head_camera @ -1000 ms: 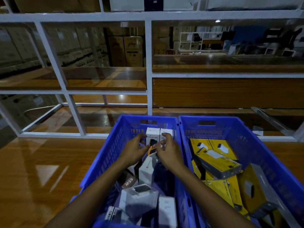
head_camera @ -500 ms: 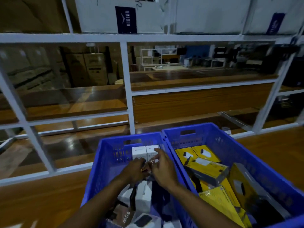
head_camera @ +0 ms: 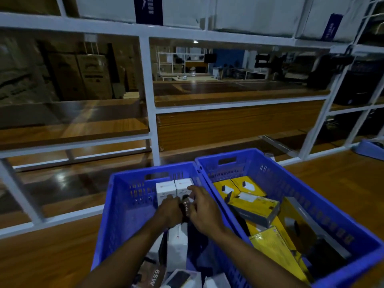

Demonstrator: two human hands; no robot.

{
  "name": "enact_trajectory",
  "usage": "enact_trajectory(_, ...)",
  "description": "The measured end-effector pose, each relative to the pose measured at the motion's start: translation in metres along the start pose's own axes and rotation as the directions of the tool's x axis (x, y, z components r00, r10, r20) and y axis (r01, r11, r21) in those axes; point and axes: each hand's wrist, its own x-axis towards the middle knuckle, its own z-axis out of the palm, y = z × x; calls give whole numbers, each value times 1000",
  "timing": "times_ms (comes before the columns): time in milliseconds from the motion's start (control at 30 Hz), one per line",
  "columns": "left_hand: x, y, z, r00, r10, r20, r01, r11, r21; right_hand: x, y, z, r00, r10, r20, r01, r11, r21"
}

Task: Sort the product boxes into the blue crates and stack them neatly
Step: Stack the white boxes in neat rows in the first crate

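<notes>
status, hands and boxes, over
Left hand, right hand both grip dark box, left crate. Two white boxes upright at far wall. Loose boxes clutter near end.

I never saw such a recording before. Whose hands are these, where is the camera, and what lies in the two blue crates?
There is no machine: a person works with bare hands. The camera sits on the person's head and looks forward and down, so the arms enter from below. The blue left crate and right crate stand side by side on a wooden surface, before a white shelf frame. The left crate holds mostly white boxes, two upright at its far wall; the right crate holds yellow boxes. The left hand and right hand are inside the left crate, a small dark box in their grip.
</notes>
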Motion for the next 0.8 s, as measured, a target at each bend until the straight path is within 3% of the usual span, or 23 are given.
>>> enact_trajectory(100, -26, 24, -27, 998, 70, 0, -70, 998, -3, 4, 1, 0, 998, 59, -15, -57, 994, 90)
enact_trajectory(233, -59, 38, -74, 997, -21, -79, 3, 974, -225, 12, 4, -10, 953, 276, -124, -183, 851, 493)
enact_trajectory(267, -67, 35, -83, 993, -72, -95, 28, 916, -400, 15, 5, -12, 931, 343, -123, -216, 791, 572)
enact_trajectory(333, -87, 32, -97, 992, -102, -70, 16, 665, -747, 22, 1, -16, 901, 431, -53, -265, 642, 720)
enact_trajectory(367, -94, 30, -102, 992, -98, -75, -10, 544, -839, 25, -5, -19, 898, 441, -6, -277, 574, 771)
enact_trajectory(467, -101, 28, -102, 986, -125, -108, -75, 242, -967, 34, -27, -15, 888, 390, 245, -411, 431, 803)
enact_trajectory(533, -100, 31, -99, 976, -155, -155, -134, 134, -982, 31, -36, -7, 830, 356, 429, -546, 362, 756)
enact_trajectory(633, -96, 31, -95, 966, -192, -173, -155, 106, -982, 28, -31, -3, 756, 283, 590, -654, 294, 697)
enact_trajectory(733, -92, 26, -90, 961, -196, -194, -167, 148, -975, 30, -21, -10, 769, 245, 591, -639, 266, 721)
enact_trajectory(800, -92, 26, -89, 942, -230, -243, -195, 215, -957, 30, -20, -7, 802, 251, 542, -596, 310, 740)
